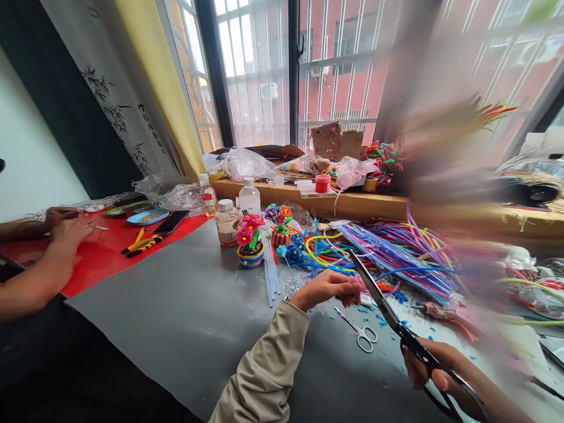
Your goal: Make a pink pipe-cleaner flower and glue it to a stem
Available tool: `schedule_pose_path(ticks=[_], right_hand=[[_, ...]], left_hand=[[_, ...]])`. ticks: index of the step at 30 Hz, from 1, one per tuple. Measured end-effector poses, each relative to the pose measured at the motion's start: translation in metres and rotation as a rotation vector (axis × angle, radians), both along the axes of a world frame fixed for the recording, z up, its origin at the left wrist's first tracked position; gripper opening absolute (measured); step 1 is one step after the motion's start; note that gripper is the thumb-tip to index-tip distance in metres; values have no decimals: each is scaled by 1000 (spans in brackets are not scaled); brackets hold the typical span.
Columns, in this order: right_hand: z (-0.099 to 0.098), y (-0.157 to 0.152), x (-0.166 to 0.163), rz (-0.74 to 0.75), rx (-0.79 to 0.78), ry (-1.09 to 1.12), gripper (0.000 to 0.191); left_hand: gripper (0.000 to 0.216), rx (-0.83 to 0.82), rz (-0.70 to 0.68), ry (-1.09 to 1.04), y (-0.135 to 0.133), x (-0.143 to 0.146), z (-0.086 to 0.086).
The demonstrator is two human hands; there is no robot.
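At the centre of the frame, the fingers of the left hand point(326, 290) are pinching a pink piece point(358, 282). At the lower right, the fingers of the right hand point(434, 363) grasp the black scissors point(382, 301), whose blades point to upper left, near the piece. Between both hands, small scissors point(365, 338) lie on the grey tabletop point(176, 311).

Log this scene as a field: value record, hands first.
left hand: pinching a pink fuzzy piece
right hand: holding large black scissors
near hands: small silver scissors on the grey covering
materials: purple-blue bundle of fuzzy stems, beyond the hands
flowers: pink flowers in a small pot
co-worker: hands over red covering, picture left
visibility: right side partly blurred
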State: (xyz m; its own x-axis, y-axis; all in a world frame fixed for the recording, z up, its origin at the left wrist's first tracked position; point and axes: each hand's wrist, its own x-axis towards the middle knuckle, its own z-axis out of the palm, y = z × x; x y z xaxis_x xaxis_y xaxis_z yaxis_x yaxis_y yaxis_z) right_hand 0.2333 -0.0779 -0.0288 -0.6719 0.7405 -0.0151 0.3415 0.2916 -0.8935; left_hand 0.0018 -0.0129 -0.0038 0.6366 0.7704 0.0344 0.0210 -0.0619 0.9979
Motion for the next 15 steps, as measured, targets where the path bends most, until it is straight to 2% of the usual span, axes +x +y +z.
schedule_pose_path(ticks=[6, 10, 12, 15], right_hand=[[1, 2, 6, -49, 9, 39, 56], [1, 2, 9, -96, 3, 61, 56], [-1, 2, 11, -109, 13, 78, 57], [-4, 2, 12, -119, 25, 109, 55]], left_hand=[[41, 12, 11, 59, 0, 4, -2], [39, 111, 51, 76, 2, 4, -6], [37, 164, 109, 117, 4, 4, -9], [33, 232, 267, 226, 9, 5, -15]])
